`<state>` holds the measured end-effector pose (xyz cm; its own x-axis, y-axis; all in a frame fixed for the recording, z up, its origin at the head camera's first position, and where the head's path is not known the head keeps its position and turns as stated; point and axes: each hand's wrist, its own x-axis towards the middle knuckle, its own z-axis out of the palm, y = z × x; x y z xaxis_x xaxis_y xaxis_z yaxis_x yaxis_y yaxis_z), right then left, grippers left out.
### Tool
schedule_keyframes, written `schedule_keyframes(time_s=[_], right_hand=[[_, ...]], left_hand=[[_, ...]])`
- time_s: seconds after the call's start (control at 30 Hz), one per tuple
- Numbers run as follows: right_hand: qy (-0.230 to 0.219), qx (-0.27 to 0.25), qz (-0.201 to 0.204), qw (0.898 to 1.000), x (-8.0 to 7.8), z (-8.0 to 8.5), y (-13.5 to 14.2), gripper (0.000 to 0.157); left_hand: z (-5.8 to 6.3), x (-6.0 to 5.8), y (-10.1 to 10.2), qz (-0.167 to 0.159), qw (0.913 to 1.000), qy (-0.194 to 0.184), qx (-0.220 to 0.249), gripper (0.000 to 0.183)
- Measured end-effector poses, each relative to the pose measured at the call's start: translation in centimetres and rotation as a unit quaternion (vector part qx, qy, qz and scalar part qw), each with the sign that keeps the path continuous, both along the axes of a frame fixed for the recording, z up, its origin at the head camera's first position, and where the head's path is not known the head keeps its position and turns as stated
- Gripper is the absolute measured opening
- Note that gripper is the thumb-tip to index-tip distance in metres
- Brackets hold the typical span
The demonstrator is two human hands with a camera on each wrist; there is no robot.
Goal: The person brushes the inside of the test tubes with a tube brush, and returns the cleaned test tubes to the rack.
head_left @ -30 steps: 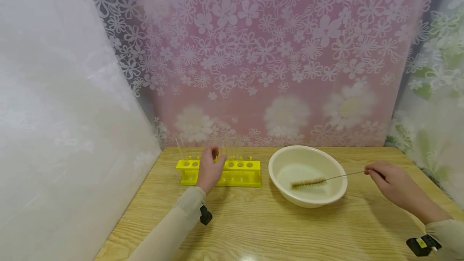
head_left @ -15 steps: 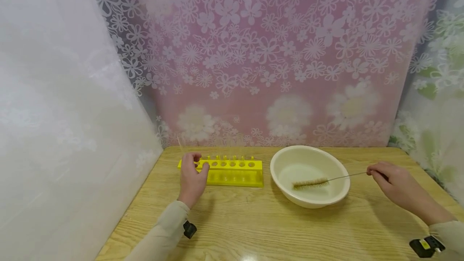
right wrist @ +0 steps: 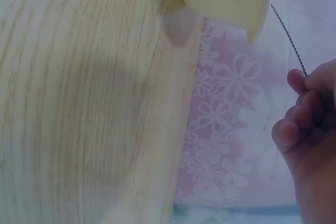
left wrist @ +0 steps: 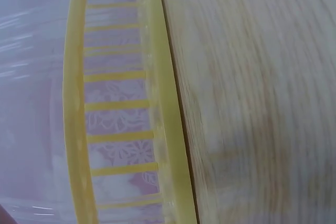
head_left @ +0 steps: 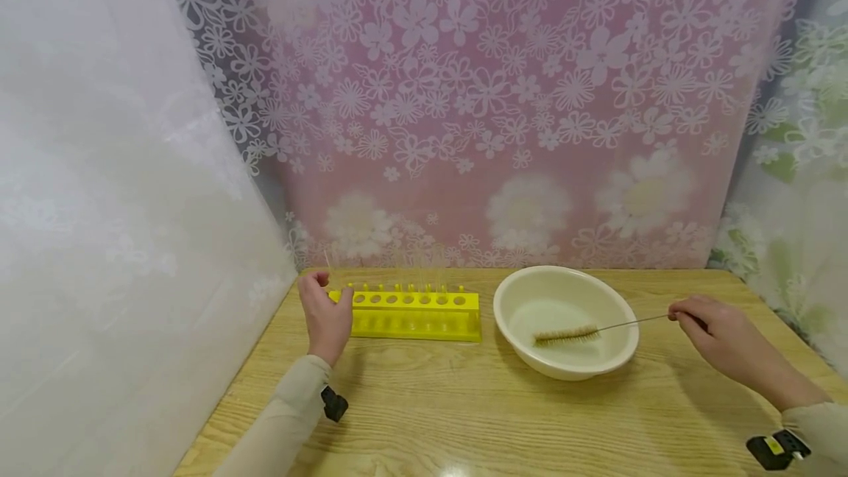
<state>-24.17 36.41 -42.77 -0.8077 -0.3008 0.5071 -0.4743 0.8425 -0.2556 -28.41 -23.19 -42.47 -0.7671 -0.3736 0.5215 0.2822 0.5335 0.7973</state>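
Observation:
A yellow test tube rack [head_left: 414, 302] stands on the table at left, also large in the left wrist view. Several clear glass test tubes [head_left: 422, 271] rise behind its front holes. One more test tube [head_left: 333, 262] leans at the rack's left end. There my left hand [head_left: 326, 321] has its thumb and fingers spread apart, right at the rack's end; its fingertips are partly hidden. My right hand [head_left: 718, 333] pinches the thin twisted wire handle of a test tube brush [head_left: 566, 335]. The brush's bristled head hangs over the inside of a cream basin [head_left: 506, 319].
The wooden table [head_left: 457, 403] ends at a pink flowered curtain [head_left: 464, 131] behind. White sheeting [head_left: 132, 205] hangs along the left side. The basin stands right of the rack, a narrow gap between them.
My left hand has moved left along the rack, from its middle to its left end. My right hand and the brush have stayed nearly still.

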Motion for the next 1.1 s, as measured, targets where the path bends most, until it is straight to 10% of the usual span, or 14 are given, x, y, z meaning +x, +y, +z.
schedule_keyframes(time_s=[1.1], right_hand=[[0.004, 0.007, 0.005, 1.0, -0.2, -0.1, -0.3, 0.014]], left_hand=[[0.5, -2.4, -1.6, -0.045, 0.9934, -0.102, 0.026, 0.044]])
